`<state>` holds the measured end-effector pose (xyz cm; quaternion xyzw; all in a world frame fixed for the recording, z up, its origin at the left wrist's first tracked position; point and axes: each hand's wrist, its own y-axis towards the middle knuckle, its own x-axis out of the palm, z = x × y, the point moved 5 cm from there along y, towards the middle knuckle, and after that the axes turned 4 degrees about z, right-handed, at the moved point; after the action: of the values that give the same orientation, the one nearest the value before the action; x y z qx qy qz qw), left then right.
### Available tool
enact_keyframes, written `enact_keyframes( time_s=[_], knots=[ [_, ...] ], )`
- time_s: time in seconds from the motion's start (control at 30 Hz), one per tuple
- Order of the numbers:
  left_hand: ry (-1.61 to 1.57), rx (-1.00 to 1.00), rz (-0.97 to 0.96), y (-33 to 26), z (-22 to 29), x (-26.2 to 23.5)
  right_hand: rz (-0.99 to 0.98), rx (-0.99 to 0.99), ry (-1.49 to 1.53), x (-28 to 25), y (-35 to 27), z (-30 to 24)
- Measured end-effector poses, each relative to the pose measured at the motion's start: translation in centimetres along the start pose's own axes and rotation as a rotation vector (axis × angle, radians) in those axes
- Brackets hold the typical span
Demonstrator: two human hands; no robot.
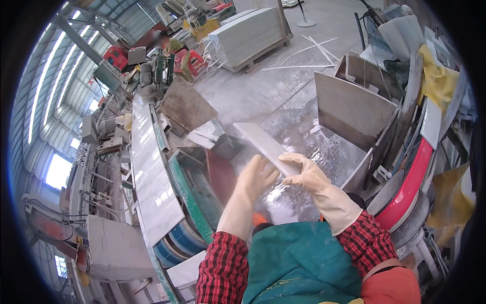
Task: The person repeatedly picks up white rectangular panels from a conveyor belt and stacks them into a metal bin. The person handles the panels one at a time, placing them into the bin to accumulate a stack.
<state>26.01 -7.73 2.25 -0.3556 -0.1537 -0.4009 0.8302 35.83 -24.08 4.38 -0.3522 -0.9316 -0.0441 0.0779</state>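
A long pale stone strip (263,144) is held out in front of my body, pointing away and to the left. My right hand (314,177), in a cream rubber glove, grips its near end, thumb below and fingers over the edge. My left hand (255,177), gloved alike, is just left of that end with fingers stretched out; whether it touches the strip I cannot tell. To the left, pale slabs (147,162) lie along a conveyor with blue rollers (185,240) and a green metal edge (187,195).
Brown upright panels (354,109) and a red curved machine guard (405,187) stand at the right. A stack of pale slabs (248,38) rests on a pallet farther off. A co-worker (177,53) is by machinery at the back left. The floor (288,96) looks wet.
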Motion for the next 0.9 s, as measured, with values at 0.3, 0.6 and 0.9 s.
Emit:
enact_keyframes(
  time_s=[0.3, 0.6, 0.9],
  knots=[
    [-0.021, 0.102, -0.081, -1.1, 1.1, 1.5, -0.027, -0.642, -0.761, 0.2, -1.0, -3.7],
    [-0.057, 0.45, 0.267, -3.4, 3.9, -1.5, 0.119, -0.664, -0.914, 0.9, 0.0, -3.7],
    [-0.416, 0.708, 0.62, -19.8, 8.5, -26.3, 0.167, -0.221, -0.169, -1.3, 2.1, 0.8]
  ],
)
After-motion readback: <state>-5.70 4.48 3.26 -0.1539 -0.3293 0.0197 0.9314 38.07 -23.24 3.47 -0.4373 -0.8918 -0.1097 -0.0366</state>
